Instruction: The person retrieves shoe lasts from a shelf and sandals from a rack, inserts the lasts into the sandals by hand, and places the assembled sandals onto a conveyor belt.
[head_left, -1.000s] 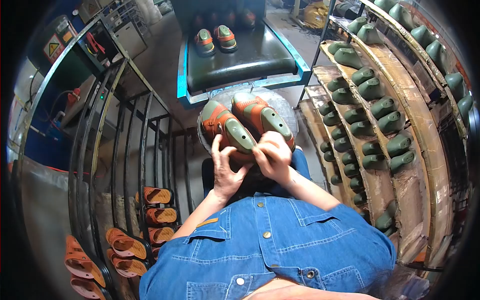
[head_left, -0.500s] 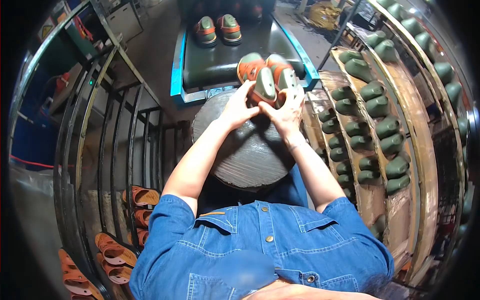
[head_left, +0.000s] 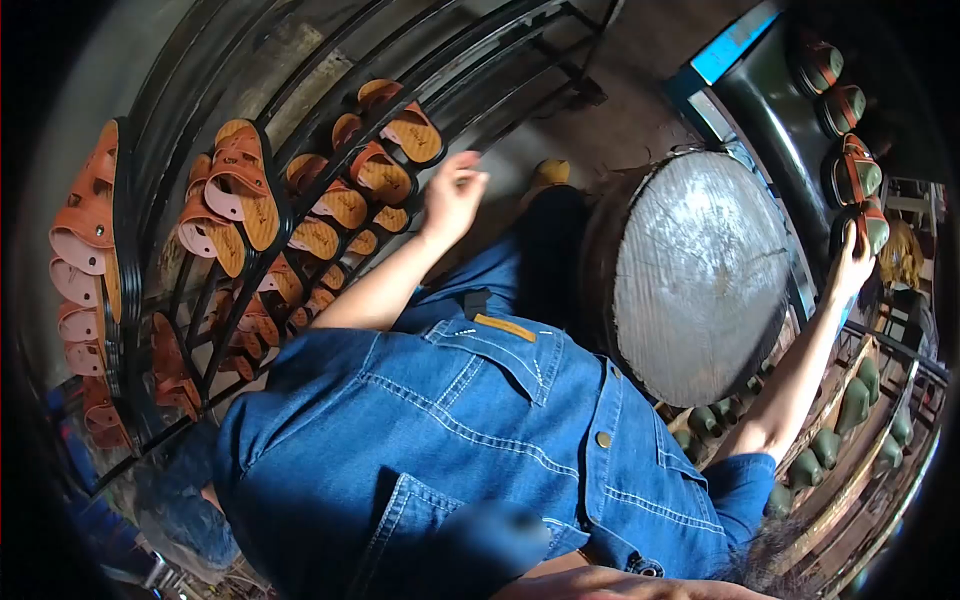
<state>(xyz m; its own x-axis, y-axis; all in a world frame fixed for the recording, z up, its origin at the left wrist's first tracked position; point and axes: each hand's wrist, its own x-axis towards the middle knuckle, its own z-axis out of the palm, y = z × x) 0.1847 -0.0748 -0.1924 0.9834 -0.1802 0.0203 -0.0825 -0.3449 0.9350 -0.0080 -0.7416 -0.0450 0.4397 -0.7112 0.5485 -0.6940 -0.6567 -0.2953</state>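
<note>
My left hand (head_left: 453, 196) is raised beside the rack of sandals, its fingers curled; whether anything sits between them is too small to tell. Nearest to it is an orange sandal (head_left: 412, 130) with a black sole. Over on the right, my right hand (head_left: 852, 262) reaches to the dark belt (head_left: 752, 105), its fingers touching the nearer red and green shoe (head_left: 874, 228). Beside that shoe lies a matching one (head_left: 858, 172). Both have green lasts inside. Between my arms stands the round wooden block (head_left: 700, 280).
Two more shoes on lasts (head_left: 843, 108) (head_left: 820, 66) stand farther up the belt. A black metal rack (head_left: 470, 75) with several orange sandals fills the left. Shelves of green lasts (head_left: 826, 447) are at the lower right. A blue frame (head_left: 735, 48) edges the belt.
The view has swung left. The two shoes went from the block to the belt. My left hand has let go and moved to the sandal rack; my right hand remains at one shoe.
</note>
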